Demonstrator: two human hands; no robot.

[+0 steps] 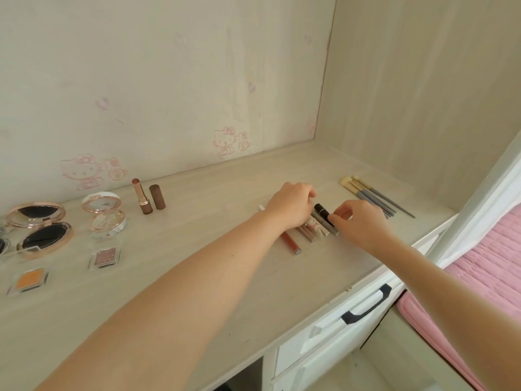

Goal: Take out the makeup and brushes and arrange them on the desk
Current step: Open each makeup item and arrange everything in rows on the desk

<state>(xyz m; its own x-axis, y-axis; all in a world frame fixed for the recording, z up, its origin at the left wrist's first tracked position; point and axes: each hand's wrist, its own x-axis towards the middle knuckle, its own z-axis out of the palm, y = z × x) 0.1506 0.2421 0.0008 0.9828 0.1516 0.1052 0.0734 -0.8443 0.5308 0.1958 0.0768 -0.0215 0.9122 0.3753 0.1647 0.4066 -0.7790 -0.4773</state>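
1. Head view, desk (197,263): pale wood top running from lower left to right of centre. It carries all items below.
2. Black tube (321,209): right of centre, lying at the right end of a row of tubes (311,231), touching its neighbour.
   - Judged light, rigid, smooth and apt to roll.
   - Best taken across the barrel between thumb and forefinger, not by the cap.
3. Right hand (358,221): thumb and forefinger pinch the near end of the black tube.
4. Left hand (290,206): fingers curled down over the far ends of the tubes. Whether they grip one cannot be told, since the knuckles hide the tips.
5. Red gloss (291,241): left end of the row, partly under the left wrist, lying flat.
6. Brushes (375,197): right of the hands, laid side by side with bristles toward the wall.
   - Judged light, with stiff handles and soft heads. Lift by the handles.
7. Lipstick (141,197): upper left of centre, upright and uncapped, its cap (157,196) standing just beside it. Tips easily and the bullet smears.
8. Large compact (39,230) and small compact (104,215): left, both open. Hinged and mirrored, so judged fragile.
9. Pink pot (105,256) and orange pot (28,279): lower left, clear cases lying flat.
10. Drawer (366,306): lower right, under the desk edge, with a black handle.
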